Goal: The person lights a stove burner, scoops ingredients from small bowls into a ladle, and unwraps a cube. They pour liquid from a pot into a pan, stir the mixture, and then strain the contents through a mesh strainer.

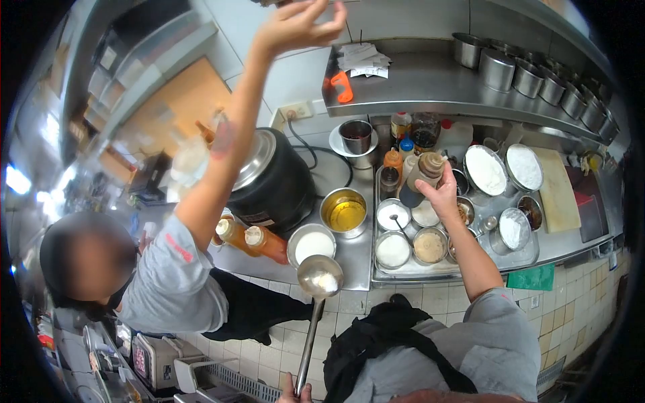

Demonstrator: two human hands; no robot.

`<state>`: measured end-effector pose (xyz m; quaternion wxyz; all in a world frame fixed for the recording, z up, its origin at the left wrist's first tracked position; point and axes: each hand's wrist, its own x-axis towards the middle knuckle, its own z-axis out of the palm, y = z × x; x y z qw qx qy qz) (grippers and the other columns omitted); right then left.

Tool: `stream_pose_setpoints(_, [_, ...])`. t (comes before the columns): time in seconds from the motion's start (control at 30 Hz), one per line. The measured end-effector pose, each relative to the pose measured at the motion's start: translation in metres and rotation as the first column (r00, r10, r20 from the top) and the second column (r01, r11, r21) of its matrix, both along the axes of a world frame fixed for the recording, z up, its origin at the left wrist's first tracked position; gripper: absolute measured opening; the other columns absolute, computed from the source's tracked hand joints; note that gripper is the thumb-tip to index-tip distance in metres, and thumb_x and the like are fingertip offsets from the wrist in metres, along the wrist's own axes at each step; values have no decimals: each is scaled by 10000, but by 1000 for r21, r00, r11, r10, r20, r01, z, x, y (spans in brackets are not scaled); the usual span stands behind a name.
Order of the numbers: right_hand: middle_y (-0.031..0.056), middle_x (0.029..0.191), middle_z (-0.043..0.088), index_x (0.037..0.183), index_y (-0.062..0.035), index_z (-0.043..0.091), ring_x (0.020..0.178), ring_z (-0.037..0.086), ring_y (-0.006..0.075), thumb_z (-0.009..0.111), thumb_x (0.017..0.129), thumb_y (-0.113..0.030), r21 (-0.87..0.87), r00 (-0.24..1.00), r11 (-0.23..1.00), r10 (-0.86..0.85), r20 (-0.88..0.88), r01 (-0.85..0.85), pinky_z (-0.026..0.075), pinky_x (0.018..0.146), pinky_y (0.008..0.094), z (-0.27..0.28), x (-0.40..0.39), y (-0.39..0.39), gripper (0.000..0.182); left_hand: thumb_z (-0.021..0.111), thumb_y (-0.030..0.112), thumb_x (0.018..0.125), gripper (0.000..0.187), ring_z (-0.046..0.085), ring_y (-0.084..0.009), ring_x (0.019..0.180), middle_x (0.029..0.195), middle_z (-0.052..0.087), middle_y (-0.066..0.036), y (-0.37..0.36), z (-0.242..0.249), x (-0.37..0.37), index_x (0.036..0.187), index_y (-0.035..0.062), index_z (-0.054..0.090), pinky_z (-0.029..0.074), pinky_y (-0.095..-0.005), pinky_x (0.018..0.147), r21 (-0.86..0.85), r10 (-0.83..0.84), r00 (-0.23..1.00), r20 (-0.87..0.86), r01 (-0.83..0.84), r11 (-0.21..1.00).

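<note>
At the bottom edge, my left hand (pixel 293 391) is closed around the handle of a long metal ladle (pixel 309 359), and only part of that hand shows. White stuff lies in the ladle's bowl, which hangs by the counter's front edge, just below a bowl of white contents (pixel 314 245). My right hand (pixel 440 191) grips a squeeze bottle (pixel 411 195) with dark contents, tilted above the seasoning containers. Under it are a container of white powder (pixel 392 250), one of tan powder (pixel 430 246) and another white one (pixel 392 212) with a spoon in it.
A co-worker (pixel 175 275) stands at the left, one arm raised across the view. A large black pot (pixel 275 185), a pan of yellow liquid (pixel 344 211) and sauce bottles (pixel 269 243) stand on the counter. The steel shelf (pixel 416 84) above carries metal pots (pixel 497 70).
</note>
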<state>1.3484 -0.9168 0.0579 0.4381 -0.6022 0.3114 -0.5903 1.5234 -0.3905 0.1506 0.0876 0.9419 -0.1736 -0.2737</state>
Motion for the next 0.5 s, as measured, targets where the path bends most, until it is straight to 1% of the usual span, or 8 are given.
stream_pose_setpoints(0.03, [102, 1267, 606, 1386, -19, 458, 1147, 606, 201, 844, 739, -140, 60, 980, 991, 109, 164, -120, 464, 1023, 349, 14, -1, 11, 763, 709, 330, 918, 514, 680, -321, 719, 813, 703, -222, 2, 0, -1, 1358, 89, 600, 534, -424, 732, -1, 3, 1000, 3, -3, 1000])
stream_pose_setpoints(0.1, [95, 1270, 604, 1401, -13, 441, 1156, 604, 199, 844, 744, -159, 66, 967, 986, 137, 214, -155, 466, 1028, 359, 24, 1, 30, 784, 708, 334, 920, 523, 680, -318, 722, 818, 705, -222, 8, -1, -2, 1367, 88, 594, 535, -422, 737, -4, 13, 1000, 4, -13, 1000])
stream_pose_setpoints(0.17, [97, 1270, 604, 1407, -10, 432, 1161, 603, 207, 841, 739, -189, 81, 887, 949, 253, 386, -305, 467, 1029, 360, 29, 5, 50, 803, 703, 344, 922, 531, 687, -331, 766, 845, 708, -230, 12, -5, -1, 1364, 75, 588, 534, -430, 754, -3, 10, 1000, -3, -10, 1000])
stream_pose_setpoints(0.23, [118, 1237, 626, 1437, -22, 408, 1145, 619, 232, 841, 715, -245, 158, 860, 886, 359, 363, -437, 485, 1013, 379, 28, 9, 67, 871, 691, 366, 925, 543, 709, -376, 893, 919, 714, -253, 17, -10, 2, 1344, 39, 580, 533, -456, 797, 30, -18, 999, -49, 20, 999])
stream_pose_setpoints(0.37, [154, 1188, 647, 1450, -8, 392, 1071, 666, 262, 846, 704, -259, 236, 681, 657, 585, 441, -716, 520, 972, 405, 41, 33, 114, 909, 689, 399, 928, 554, 688, -405, 913, 953, 693, -290, 38, -27, -1, 1298, 0, 590, 529, -470, 822, -105, 67, 985, -160, -85, 991])
stream_pose_setpoints(0.4, [162, 1207, 635, 1452, -10, 388, 1064, 673, 272, 849, 701, -265, 232, 644, 611, 635, 427, -757, 534, 964, 421, 36, 41, 120, 917, 686, 349, 947, 529, 665, -407, 1011, 1105, 671, -302, 30, -14, -5, 1303, -29, 587, 521, -463, 879, -44, 86, 979, -186, -96, 994])
stream_pose_setpoints(0.47, [165, 1210, 628, 1451, -9, 388, 1060, 676, 278, 853, 697, -271, 266, 571, 506, 697, 433, -820, 548, 950, 436, 34, 56, 138, 924, 717, 293, 896, 263, 671, -411, 663, 695, 645, -217, 61, -59, -15, 1025, 66, 692, 519, -481, 613, -297, 63, 998, 28, -52, 953])
stream_pose_setpoints(0.5, [167, 1213, 620, 1449, -7, 387, 1056, 678, 285, 858, 693, -278, 289, 517, 429, 730, 447, -856, 562, 935, 451, 33, 66, 150, 931, 692, 331, 914, 296, 666, -442, 684, 689, 641, -227, 61, -56, -18, 951, 46, 620, 513, -493, 612, -308, 129, 990, -47, -137, 941])
